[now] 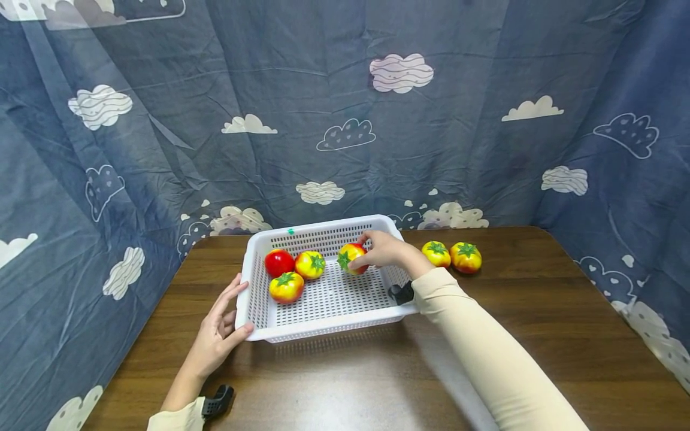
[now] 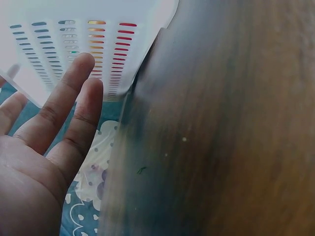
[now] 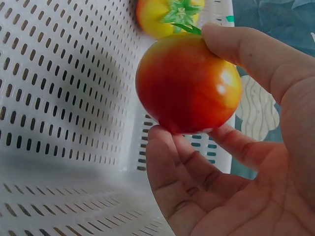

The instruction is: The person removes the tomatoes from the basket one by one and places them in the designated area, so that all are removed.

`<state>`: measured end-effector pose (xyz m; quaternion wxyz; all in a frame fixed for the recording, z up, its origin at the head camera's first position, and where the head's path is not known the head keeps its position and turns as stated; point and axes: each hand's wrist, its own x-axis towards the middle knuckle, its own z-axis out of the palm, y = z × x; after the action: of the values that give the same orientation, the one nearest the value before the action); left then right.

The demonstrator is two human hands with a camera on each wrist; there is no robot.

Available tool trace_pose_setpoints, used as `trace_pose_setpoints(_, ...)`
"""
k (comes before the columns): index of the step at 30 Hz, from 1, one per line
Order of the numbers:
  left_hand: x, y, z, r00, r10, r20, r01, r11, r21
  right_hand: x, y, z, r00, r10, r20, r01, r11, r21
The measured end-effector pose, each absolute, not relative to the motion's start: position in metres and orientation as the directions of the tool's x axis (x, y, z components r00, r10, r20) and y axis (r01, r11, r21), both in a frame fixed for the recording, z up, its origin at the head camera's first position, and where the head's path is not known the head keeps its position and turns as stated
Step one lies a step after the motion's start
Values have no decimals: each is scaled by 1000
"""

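My right hand point(image 1: 384, 249) holds a red-and-yellow toy tomato point(image 3: 189, 83) between thumb and fingertips, inside the white perforated basket point(image 1: 323, 333). The held tomato's green leafy top faces left in the head view. At the basket's left end, my left hand point(image 1: 214, 335) rests on the rim, thumb at the near corner and fingers along the side. Its fingers point(image 2: 74, 73) lie fairly straight against the slotted wall in the left wrist view. Inside the basket's left half sit a red tomato point(image 1: 279, 263) and two yellow-red tomatoes, one behind point(image 1: 309, 265) and one in front point(image 1: 287, 288).
Two more yellow-red tomatoes, one nearer the basket point(image 1: 435, 254) and one farther right point(image 1: 466, 257), lie on the brown wooden table point(image 1: 539, 335). A blue cloud-patterned curtain point(image 1: 345, 108) hangs behind the table and along its sides.
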<state>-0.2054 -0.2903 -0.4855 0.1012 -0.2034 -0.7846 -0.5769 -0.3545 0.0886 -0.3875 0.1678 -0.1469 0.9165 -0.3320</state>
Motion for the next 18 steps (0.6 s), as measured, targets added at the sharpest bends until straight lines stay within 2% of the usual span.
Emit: trace_pose_setpoints(18, -206, -290, -485, -896, 202, 396, 438, 248, 864, -346, 100, -376, -879, -452, -154, -232, 687, -688)
